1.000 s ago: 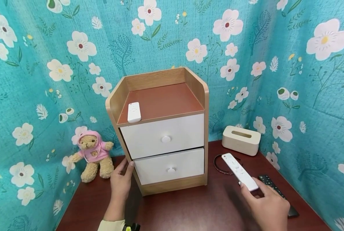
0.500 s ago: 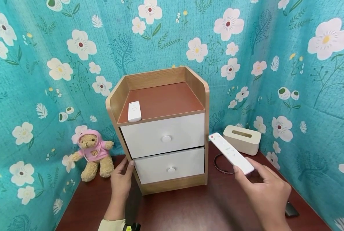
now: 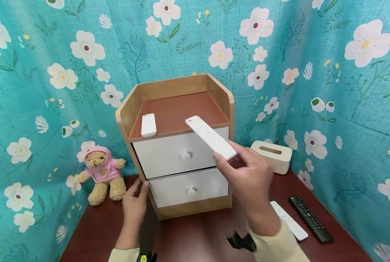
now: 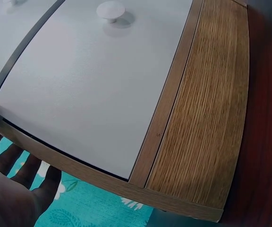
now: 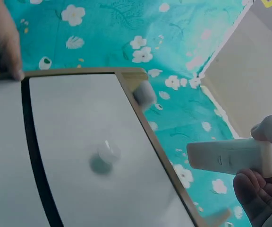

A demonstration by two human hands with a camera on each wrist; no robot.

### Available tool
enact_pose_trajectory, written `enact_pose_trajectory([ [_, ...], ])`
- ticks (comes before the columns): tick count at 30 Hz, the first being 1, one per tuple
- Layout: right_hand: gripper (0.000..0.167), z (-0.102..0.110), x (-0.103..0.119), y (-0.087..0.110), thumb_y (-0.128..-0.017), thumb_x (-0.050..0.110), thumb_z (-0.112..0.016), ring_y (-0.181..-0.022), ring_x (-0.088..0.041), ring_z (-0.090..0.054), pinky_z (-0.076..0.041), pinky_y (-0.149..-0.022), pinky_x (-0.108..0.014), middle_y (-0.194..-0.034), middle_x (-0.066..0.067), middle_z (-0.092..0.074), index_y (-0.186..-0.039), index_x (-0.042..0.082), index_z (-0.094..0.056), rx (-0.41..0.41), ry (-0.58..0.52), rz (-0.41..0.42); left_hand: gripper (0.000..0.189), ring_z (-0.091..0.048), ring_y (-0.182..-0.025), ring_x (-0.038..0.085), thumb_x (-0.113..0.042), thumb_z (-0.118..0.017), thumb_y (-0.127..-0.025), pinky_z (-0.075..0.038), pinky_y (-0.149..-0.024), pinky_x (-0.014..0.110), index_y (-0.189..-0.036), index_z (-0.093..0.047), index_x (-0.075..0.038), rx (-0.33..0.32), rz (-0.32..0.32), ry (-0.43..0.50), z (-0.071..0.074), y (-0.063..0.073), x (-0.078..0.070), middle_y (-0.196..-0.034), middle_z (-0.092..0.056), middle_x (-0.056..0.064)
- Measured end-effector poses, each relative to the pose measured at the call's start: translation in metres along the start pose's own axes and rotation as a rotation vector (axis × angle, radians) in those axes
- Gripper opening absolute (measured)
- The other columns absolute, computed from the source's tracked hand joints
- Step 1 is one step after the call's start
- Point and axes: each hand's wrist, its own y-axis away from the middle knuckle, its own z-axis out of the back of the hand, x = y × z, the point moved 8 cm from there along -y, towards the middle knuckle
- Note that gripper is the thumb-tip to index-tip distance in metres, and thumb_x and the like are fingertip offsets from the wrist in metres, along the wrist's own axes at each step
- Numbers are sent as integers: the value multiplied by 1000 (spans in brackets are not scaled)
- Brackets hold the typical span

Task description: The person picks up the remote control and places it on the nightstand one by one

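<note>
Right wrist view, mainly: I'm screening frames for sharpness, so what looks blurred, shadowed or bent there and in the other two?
Right wrist: hazy and soft, a dark shadow beside the drawer knob; head: the right hand smeared, the teddy bear crisper; left wrist: the cabinet edges bow, the left hand partly in shadow.
</note>
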Motion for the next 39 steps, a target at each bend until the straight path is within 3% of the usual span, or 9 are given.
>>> enact_pose_trajectory([
  [7,41,-61,16,-25,-89,36,-92,-74,-15,-74,-60,-61,-31,-98,-7,-84,-119,9,-86,74,-23,59,47,-60,-105,-15,-19,-74,-106,-50,-85,6,-150,-65,-3,2,-29,-18,2,-3,0,-144,-68,25],
  [17,50,-119,26,-43,-91,48,-89,-73,-19,-70,-54,-60,-32,-80,-7,-78,-111,3,-84,157,157,147,50,-57,-108,-14,-25,-75,-106,-47,-88,5,-150,-65,-4,-2,-2,-37,0,-3,-1,-146,-69,23],
  [21,48,-131,25,-41,-88,50,-91,-70,-15,-69,-53,-60,-31,-75,-3,-76,-103,5,-83,164,146,129,50,-59,-106,-13,-24,-75,-106,-49,-87,6,-151,-64,-3,7,7,-24,-1,-1,0,-144,-69,24],
  [28,49,-146,28,-36,-86,53,-92,-70,-11,-69,-53,-61,-28,-75,0,-75,-103,8,-83,197,112,126,52,-57,-105,-15,-26,-74,-107,-48,-85,5,-152,-63,-3,13,33,-48,1,3,3,-147,-67,25],
  [39,56,-144,31,-34,-84,53,-93,-73,-12,-70,-57,-65,-28,-79,-2,-75,-112,5,-82,200,111,140,49,-59,-105,-13,-24,-75,-106,-49,-85,6,-150,-65,-5,1,5,-22,1,0,0,-145,-69,23],
])
